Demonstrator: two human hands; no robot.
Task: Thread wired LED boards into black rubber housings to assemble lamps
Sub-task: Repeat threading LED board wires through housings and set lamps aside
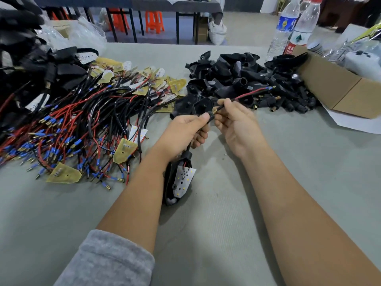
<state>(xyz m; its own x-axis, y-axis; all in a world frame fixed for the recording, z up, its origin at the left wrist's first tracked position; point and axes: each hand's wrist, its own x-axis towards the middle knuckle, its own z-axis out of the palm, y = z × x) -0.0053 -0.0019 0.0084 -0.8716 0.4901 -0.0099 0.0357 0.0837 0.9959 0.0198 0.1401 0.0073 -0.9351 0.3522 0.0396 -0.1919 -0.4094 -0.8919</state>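
My left hand (186, 131) grips a black cable just below a small black threaded connector (211, 116) with a brass end. From that hand the cable hangs down to a black rubber housing (171, 182) with a white LED board (184, 181) showing in its open face. My right hand (233, 120) pinches the same cable's red and black wires (247, 95) just past the connector; their blue-tipped ends point right over the housing pile. A heap of wired LED boards (82, 124) lies at the left. Loose black housings (237, 75) are piled at the centre back.
A cardboard box (338, 87) stands at the right edge on white paper. Two plastic water bottles (292, 25) stand behind it. Finished black lamps (26, 65) are stacked at the far left. Grey table cloth (216, 223) lies bare in front of me.
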